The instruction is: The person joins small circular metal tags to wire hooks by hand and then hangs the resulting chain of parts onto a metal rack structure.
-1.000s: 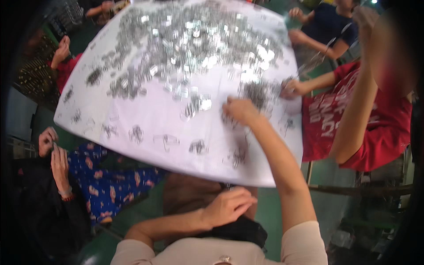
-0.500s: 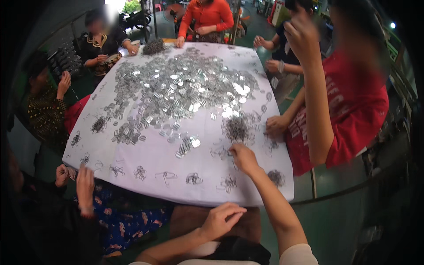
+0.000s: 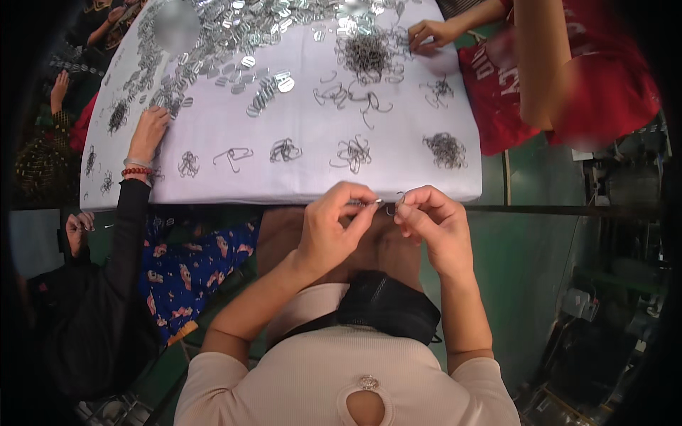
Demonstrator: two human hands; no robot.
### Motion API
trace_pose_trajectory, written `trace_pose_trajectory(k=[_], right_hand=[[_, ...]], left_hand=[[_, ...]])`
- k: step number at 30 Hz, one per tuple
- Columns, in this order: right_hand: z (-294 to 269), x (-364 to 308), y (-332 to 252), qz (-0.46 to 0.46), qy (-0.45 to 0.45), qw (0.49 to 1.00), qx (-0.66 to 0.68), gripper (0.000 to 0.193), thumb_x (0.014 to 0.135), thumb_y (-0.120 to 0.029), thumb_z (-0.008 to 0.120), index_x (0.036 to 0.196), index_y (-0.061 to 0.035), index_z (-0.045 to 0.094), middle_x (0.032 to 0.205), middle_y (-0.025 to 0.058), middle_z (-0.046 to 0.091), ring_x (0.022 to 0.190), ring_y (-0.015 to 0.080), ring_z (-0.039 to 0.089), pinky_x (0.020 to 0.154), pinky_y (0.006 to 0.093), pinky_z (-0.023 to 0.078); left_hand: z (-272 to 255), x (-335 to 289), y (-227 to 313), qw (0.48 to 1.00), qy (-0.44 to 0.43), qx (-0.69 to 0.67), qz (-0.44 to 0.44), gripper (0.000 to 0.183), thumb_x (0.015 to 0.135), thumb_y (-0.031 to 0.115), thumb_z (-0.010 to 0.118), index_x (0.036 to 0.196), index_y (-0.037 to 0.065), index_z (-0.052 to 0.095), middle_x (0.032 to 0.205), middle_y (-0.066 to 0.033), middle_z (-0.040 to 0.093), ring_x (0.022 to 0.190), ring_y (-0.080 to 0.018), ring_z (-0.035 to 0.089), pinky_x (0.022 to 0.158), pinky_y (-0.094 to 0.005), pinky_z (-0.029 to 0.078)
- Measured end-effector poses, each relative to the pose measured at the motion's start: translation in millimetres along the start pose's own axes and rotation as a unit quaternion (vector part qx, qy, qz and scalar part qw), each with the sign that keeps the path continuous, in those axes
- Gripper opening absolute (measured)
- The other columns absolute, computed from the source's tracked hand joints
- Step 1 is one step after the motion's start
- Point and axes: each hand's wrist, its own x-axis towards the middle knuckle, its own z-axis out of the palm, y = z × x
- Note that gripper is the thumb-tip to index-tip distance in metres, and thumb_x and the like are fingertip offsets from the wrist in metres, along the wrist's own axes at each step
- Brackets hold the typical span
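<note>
1. Small metal wire hook [image 3: 393, 206] and flat metal piece [image 3: 364, 204] held together at the near edge of the table [image 3: 298, 186], between both hands, above the lap
2. Left hand [image 3: 332, 228] closed, thumb and forefinger pinching the flat metal piece; right hand [image 3: 435, 221] closed, fingertips pinching the wire hook
3. Changed since a second ago: right hand then stretched out across the white cloth among the parts, left hand resting low at the lap; now both drawn back to the table edge and brought together
4. Judged meaning: picking stage over, one pair of parts in hand, fitting of hook to piece under way
5. Row of small wire bundles [image 3: 354, 153] along the near side of the cloth; dark tangle of hooks [image 3: 445, 148] to the right; broad heap of shiny flat pieces [image 3: 234, 35] farther up
6. Other persons around the table: a hand with bead bracelet [image 3: 147, 131] on the cloth at left, another hand [image 3: 432, 33] at the far right by a wire pile [image 3: 368, 53]
</note>
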Motion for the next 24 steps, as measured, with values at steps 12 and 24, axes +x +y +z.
trace_pose_trajectory(k=[12, 24], right_hand=[[19.8, 0.8, 21.8, -0.067, 0.066, 0.996, -0.001, 0.008, 0.084, -0.006, 0.061, 0.09, 0.0005, 0.059, 0.076, 0.0008, 0.061, 0.063, 0.0045, 0.051, 0.055, 0.0176, 0.041], [16.3, -5.5, 30.6, -0.149, 0.061, 0.986, -0.047, 0.007, 0.085, -0.001, 0.059, 0.091, 0.0018, 0.058, 0.078, 0.0023, 0.061, 0.065, 0.0049, 0.052, 0.057, 0.0173, 0.042]], left_hand=[[-4.0, -3.4, -3.1, 0.998, 0.004, 0.003, 0.056, 0.014, 0.077, -0.007, 0.061, 0.089, -0.002, 0.059, 0.089, -0.01, 0.06, 0.077, -0.0139, 0.061, 0.065, -0.0241, 0.053], [-150.2, 96.8, -101.9, 0.859, 0.197, 0.472, -0.028, 0.028, 0.078, 0.016, 0.065, 0.102, 0.002, 0.061, 0.096, -0.0126, 0.058, 0.093, -0.0292, 0.054, 0.081, -0.0376, 0.044]])
